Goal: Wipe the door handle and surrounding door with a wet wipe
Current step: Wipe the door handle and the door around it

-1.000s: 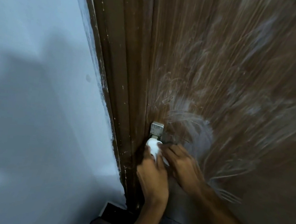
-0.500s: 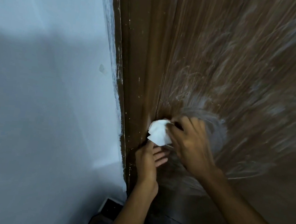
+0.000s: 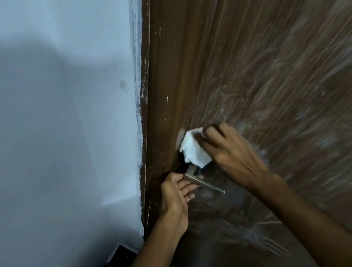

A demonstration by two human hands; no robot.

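Handle [image 3: 203,181]: brushed-metal lever, squared profile, set low at the door's left edge; bar runs toward 4 o'clock, free end bare.

Wipe [image 3: 194,150]: white, crumpled into a wad, pressed against the door just at 12 o'clock of the handle's base, touching it or nearly so.

Door [image 3: 284,90]: dark brown, vertical grain, covered with pale streaky smears fanning up toward 1 o'clock and below the handle.

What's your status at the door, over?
Right hand presses wet wipe on door, just above handle. Left hand under handle, fingers touching it. Nothing in the way.
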